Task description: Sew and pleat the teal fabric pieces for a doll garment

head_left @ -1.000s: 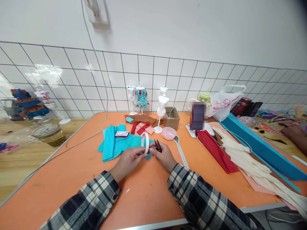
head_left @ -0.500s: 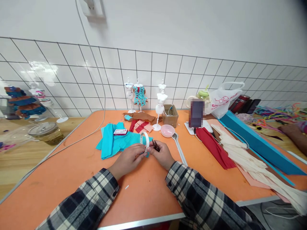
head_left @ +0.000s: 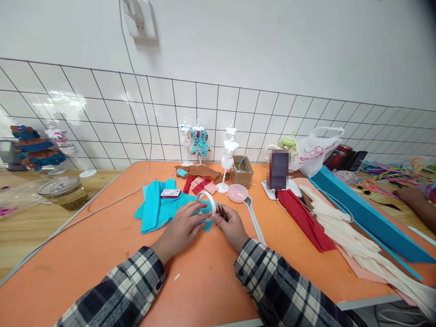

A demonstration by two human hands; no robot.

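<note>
Between my hands stands a roll of white tape, tilted up on edge with its open middle showing. My left hand has its fingers on the roll's left and lower side. My right hand grips small dark scissors, while its thumb and fingertip meet the roll's right edge. Whether a tape end is pinched there is too small to see. Just behind and left of the roll lies turquoise crepe paper with a small white-and-maroon box on it.
Behind are white mini mannequins, a turquoise-ruffled one, a cardboard box and a pink bowl. A grey spoon lies right of my hand. Farther right are a phone and red crepe paper; another person's hand rests beyond.
The tape roll has turned so its open middle faces me more. My left fingers have lifted and spread along it; the scissors stay in my right hand. The view has tipped slightly up.
</note>
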